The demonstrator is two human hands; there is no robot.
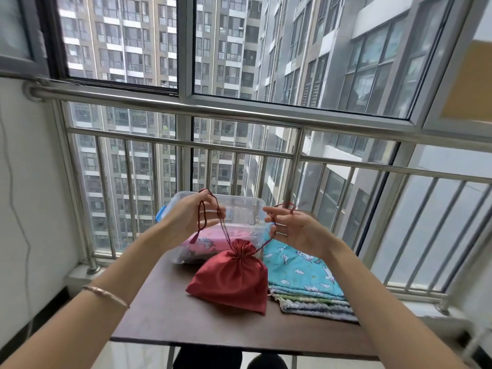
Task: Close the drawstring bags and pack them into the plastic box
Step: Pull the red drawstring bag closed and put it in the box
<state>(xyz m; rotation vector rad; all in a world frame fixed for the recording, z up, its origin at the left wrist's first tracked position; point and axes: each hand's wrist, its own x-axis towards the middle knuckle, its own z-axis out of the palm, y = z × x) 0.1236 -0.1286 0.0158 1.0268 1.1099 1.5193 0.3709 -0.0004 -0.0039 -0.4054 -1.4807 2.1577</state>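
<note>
— Nearest us are the two bare forearms, and there's a thin bracelet on the left one. Under them, a small dark brown table pushed up to the balcony rail.

— And that railing is steel, with big windows behind it and tower blocks outside. White wall on the left with a cable hanging down it.

— What's on the table?

— A red satin drawstring bag in the middle, its neck gathered tight. To its right, touching it, a stack of flat bags, the top one a blue unicorn-print bag. Behind the red one sits the clear plastic box, with a pink unicorn bag inside it.

— And the hands?

— Both raised above the table. The left hand has its fingers curled around a loop of the dark red cord, which runs down to the bag's neck. The right hand pinches the other end of the cord, the remaining fingers loosely spread.

— Is the bag lifted?

— Hard to say from here; its bottom seems to rest on the tabletop, with the cords drawn out to either side.
</note>
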